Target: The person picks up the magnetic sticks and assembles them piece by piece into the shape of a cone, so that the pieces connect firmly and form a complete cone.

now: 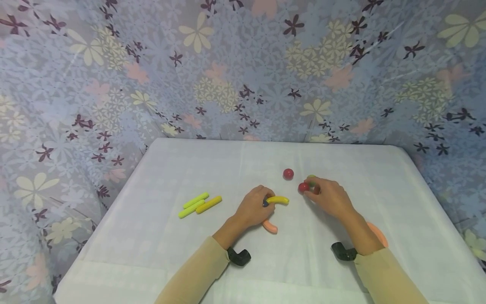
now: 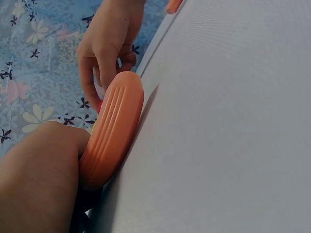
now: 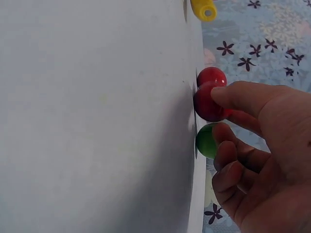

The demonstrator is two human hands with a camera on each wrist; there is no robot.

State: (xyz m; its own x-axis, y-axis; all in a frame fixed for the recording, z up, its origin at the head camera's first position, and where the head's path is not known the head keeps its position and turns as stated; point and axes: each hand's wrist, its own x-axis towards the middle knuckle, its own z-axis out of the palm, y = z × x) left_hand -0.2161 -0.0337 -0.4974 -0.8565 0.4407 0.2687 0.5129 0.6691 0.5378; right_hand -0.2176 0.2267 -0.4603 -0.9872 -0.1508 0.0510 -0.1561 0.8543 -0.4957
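Observation:
In the head view my right hand (image 1: pixel 330 196) pinches a red ball (image 1: pixel 303 188) between thumb and fingertips, at table level. Right behind those fingers sits a green ball (image 3: pixel 206 141), partly covered by them. Another red ball (image 1: pixel 288 174) rests farther back to the left. My left hand (image 1: pixel 255 207) curls over a yellow curved piece (image 1: pixel 279 199), which sticks out between thumb and fingers. A dark blue piece (image 1: pixel 265 203) shows beside the thumb. Below the hand lies an orange curved piece (image 2: pixel 114 128) with ridges; the left fingertips are hidden in the left wrist view.
To the left, two lime-green sticks (image 1: pixel 191 208) lie beside a yellow stick (image 1: pixel 209 204). A larger orange curved piece (image 1: pixel 377 234) lies partly behind the right forearm. White cloth (image 1: pixel 152 253) covers the table, and a flowered curtain (image 1: pixel 243 76) hangs behind it.

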